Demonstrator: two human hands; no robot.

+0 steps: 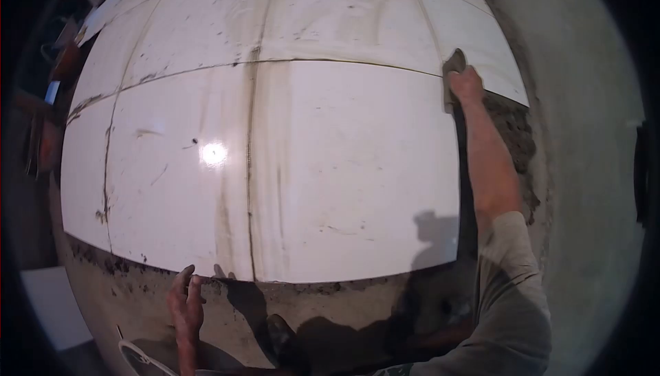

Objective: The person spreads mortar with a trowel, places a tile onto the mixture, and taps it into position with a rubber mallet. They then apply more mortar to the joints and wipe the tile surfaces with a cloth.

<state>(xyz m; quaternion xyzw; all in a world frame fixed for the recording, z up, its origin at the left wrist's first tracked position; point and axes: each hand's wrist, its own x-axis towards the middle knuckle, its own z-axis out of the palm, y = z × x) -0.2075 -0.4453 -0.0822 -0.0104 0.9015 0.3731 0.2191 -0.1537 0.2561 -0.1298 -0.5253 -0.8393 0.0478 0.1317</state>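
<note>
Large glossy white floor tiles [371,170] lie edge to edge in front of me, with brown smears and bits of dirt along the joints. At the far right corner of the nearest tile, my right hand [467,86] is closed on a limp grey-brown cloth [450,73], pressed against the joint. My left hand [187,304] hovers by the front edge of the tiles, fingers loosely apart and nothing in them. Its fingertips overlap the tile edge in this view.
Dark, rough mortar [515,132] shows beside the tiles on the right. A loose white panel [58,307] lies at the lower left, near a pale hoop-shaped object [141,357]. Bare concrete floor [584,170] runs along the right. Assorted items [51,135] stand at the left edge.
</note>
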